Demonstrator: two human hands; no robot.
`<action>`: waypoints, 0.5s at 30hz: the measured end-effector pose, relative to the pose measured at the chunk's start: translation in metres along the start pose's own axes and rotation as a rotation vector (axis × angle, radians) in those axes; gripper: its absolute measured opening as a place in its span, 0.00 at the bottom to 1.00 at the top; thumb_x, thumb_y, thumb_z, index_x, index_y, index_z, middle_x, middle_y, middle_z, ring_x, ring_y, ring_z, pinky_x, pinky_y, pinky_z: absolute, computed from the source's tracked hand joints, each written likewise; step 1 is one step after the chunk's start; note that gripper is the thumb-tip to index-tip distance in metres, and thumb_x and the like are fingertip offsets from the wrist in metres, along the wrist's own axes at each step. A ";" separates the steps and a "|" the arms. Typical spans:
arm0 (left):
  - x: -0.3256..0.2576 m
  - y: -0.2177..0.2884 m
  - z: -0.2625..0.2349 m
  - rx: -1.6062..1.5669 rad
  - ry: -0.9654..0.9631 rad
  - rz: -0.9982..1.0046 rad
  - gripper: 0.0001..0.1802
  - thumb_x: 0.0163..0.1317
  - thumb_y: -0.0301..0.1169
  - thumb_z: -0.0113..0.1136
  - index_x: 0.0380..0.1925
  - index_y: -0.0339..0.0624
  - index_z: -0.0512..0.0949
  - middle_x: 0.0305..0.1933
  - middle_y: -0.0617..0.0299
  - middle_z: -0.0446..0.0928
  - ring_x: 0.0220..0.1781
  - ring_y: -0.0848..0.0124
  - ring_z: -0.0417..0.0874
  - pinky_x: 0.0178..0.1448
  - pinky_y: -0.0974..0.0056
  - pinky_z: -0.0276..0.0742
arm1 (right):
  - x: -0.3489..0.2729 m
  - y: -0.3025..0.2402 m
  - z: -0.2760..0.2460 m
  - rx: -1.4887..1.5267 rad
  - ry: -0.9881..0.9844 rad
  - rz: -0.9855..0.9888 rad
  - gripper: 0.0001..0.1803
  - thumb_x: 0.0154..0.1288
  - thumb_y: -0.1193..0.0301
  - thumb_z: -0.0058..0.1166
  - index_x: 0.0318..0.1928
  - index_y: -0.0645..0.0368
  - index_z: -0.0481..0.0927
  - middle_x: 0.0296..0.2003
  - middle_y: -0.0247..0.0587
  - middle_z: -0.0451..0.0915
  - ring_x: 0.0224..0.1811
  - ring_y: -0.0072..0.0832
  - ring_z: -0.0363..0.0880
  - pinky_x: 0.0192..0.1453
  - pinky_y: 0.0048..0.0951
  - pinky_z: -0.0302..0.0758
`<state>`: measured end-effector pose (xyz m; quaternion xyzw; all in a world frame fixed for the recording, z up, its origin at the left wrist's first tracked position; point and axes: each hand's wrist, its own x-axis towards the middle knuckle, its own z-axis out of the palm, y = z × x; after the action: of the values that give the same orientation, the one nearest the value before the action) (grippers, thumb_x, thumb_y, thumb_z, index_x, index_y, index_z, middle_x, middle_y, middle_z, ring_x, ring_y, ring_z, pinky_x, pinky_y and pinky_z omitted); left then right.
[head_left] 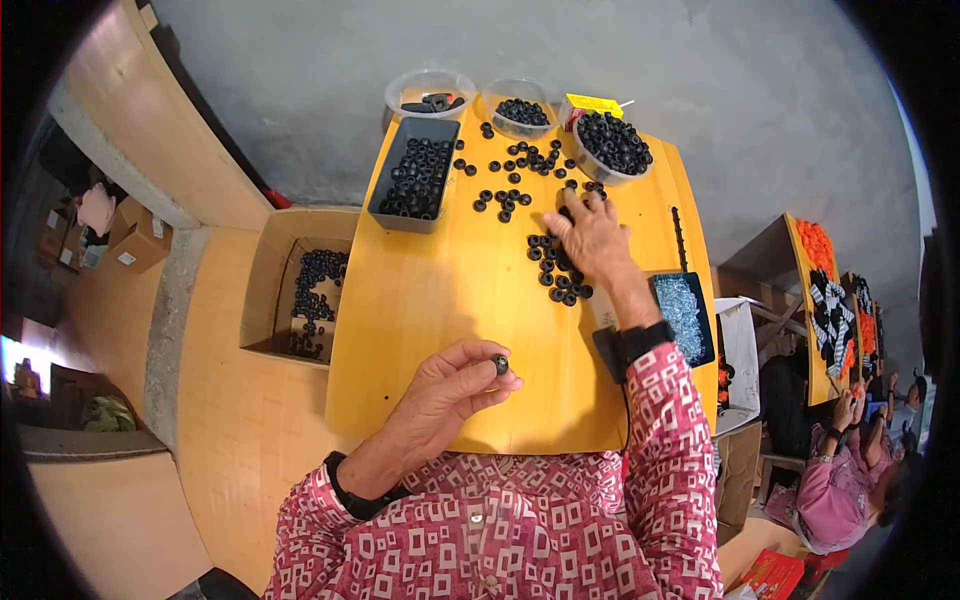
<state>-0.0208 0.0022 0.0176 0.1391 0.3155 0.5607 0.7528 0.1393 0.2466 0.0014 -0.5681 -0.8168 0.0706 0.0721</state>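
Note:
Between the thumb and fingers of my left hand (440, 388) is a small black round part (501, 364), held above the near edge of the yellow table (400, 320). My right hand (595, 238) reaches forward with fingers spread, palm down over loose black parts on the tabletop. Its fingertips are at a few of them; whether it touches one I cannot tell. Beside and below that hand lies a cluster of black round parts with holes (556, 278). More loose black parts (505, 200) are scattered farther back.
At the back stand a grey rectangular tray (405, 224) and several clear round tubs (622, 179) with black parts. A dark tray (709, 345) of clear small pieces sits right, near a thin black rod (680, 238). A cardboard box (268, 285) stands left. Another person (838, 495) works far right.

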 end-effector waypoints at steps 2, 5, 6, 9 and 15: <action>-0.001 0.001 -0.001 -0.007 0.004 0.007 0.12 0.69 0.29 0.58 0.50 0.41 0.77 0.44 0.60 0.82 0.50 0.68 0.84 0.57 0.67 0.79 | -0.014 -0.010 0.016 -0.045 0.017 -0.017 0.38 0.70 0.38 0.37 0.70 0.47 0.61 0.71 0.56 0.56 0.74 0.55 0.51 0.69 0.61 0.54; 0.001 0.001 -0.001 -0.028 -0.009 0.007 0.12 0.69 0.29 0.58 0.50 0.40 0.77 0.44 0.60 0.83 0.50 0.67 0.84 0.58 0.66 0.79 | -0.019 -0.018 0.028 -0.035 0.059 -0.047 0.39 0.70 0.37 0.36 0.72 0.47 0.58 0.72 0.57 0.54 0.74 0.55 0.49 0.71 0.58 0.51; 0.001 0.001 -0.001 -0.026 -0.011 0.003 0.12 0.69 0.29 0.58 0.50 0.40 0.77 0.44 0.60 0.83 0.50 0.67 0.84 0.58 0.66 0.79 | -0.019 -0.020 0.031 -0.030 0.072 -0.047 0.39 0.70 0.37 0.35 0.73 0.46 0.58 0.72 0.58 0.53 0.75 0.55 0.48 0.72 0.56 0.49; 0.001 0.001 0.000 -0.028 -0.010 0.019 0.12 0.68 0.30 0.59 0.50 0.40 0.76 0.44 0.60 0.83 0.50 0.67 0.84 0.59 0.66 0.79 | -0.019 -0.019 0.032 -0.014 0.102 -0.074 0.39 0.70 0.37 0.35 0.72 0.47 0.60 0.72 0.58 0.54 0.75 0.55 0.48 0.73 0.57 0.48; 0.000 0.003 -0.003 -0.039 -0.006 0.035 0.12 0.69 0.30 0.58 0.50 0.40 0.76 0.44 0.60 0.83 0.51 0.67 0.84 0.59 0.65 0.79 | -0.047 -0.005 0.015 0.076 0.116 -0.103 0.40 0.69 0.38 0.38 0.71 0.50 0.63 0.71 0.60 0.55 0.73 0.57 0.51 0.71 0.59 0.51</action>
<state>-0.0247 0.0029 0.0171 0.1317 0.3000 0.5795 0.7462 0.1483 0.2002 -0.0145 -0.5253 -0.8361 0.0645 0.1444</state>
